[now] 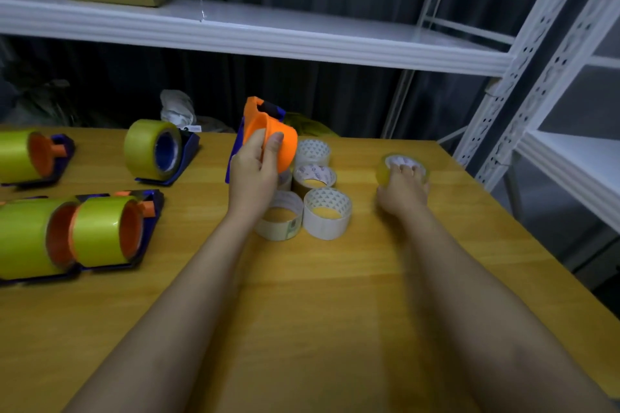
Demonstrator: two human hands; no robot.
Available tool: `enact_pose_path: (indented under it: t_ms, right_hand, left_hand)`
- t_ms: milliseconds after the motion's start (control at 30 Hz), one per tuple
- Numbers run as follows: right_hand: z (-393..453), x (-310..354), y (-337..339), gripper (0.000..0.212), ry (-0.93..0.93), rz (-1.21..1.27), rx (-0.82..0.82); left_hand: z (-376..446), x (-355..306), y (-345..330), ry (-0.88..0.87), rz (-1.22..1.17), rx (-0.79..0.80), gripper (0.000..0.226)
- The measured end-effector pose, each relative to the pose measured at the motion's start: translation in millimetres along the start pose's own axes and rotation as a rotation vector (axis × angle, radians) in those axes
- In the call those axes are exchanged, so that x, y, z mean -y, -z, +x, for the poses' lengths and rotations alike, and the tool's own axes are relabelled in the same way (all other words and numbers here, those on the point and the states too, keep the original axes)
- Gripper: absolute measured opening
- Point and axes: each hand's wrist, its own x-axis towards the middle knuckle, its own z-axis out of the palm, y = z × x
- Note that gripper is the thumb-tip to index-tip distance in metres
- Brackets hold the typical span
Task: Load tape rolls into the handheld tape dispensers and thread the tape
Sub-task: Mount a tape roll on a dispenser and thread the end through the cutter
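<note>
Holding orange dispenser [268, 137] in left grip [256, 174] (raised), right grip [402, 191] clasping tape roll [385, 171]

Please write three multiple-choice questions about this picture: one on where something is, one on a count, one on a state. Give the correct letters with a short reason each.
1. Where is the tape roll that the right hand grips?
A. on the table
B. on the shelf
C. in a dispenser

2. How many loaded dispensers lie at the left?
A. two
B. four
C. six

3. The dispenser in the left hand is
A. loaded
B. empty
C. lying flat

Answers: 1 A, the roll rests on the wooden table. 2 B, four carry yellow rolls. 3 B, its orange hub is bare.
</note>
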Motion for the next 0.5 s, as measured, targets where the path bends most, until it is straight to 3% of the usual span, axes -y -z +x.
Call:
enact_pose_path:
  t_ms: [267,367,500]
  right_hand:
    - [26.0,0.1,2.2,0.041,-0.039,-0.178,0.006]
    - [15.9,5.1,5.6,0.043,0.009,-0.007,-0.070]
    - [-16.2,25.3,27.0,0.048,0.186,0.263,-0.353]
  left_hand:
    - [11.9,-3.0,-2.3,-0.002,0.043,0.033,0.035]
    - [9.8,-9.3,3.4,-0.005,0.046,0.040,0.031]
    - [5.4,-20.5,16.5,-0.003,0.010,-0.002,0.032]
